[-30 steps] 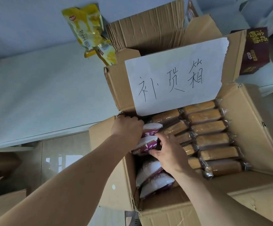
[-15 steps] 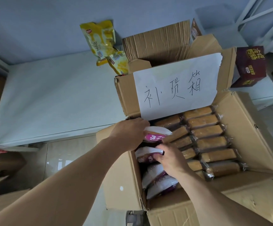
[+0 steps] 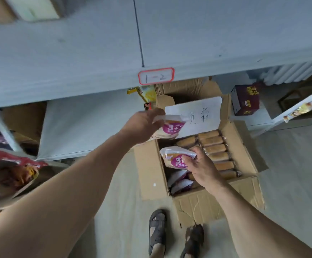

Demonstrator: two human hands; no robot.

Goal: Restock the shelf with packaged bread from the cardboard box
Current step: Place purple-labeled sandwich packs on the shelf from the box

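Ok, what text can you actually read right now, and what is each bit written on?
"1-2": handwritten on the red-bordered tag on the shelf edge.
"3+": purple circle on the bread pack in the left hand.
"3": same circle on the pack in the right hand; the rest is covered.
Paper sign on the box flap: handwritten characters, blurred.
Dark red carton: gold print, unreadable.

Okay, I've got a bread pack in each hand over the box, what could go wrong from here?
1. The right hand pinches its pack by one edge; it may slip back into the box.
2. The left hand lifts its pack close under the shelf edge and could bump it.
3. The box's front flap lies by your sandals, a trip risk.
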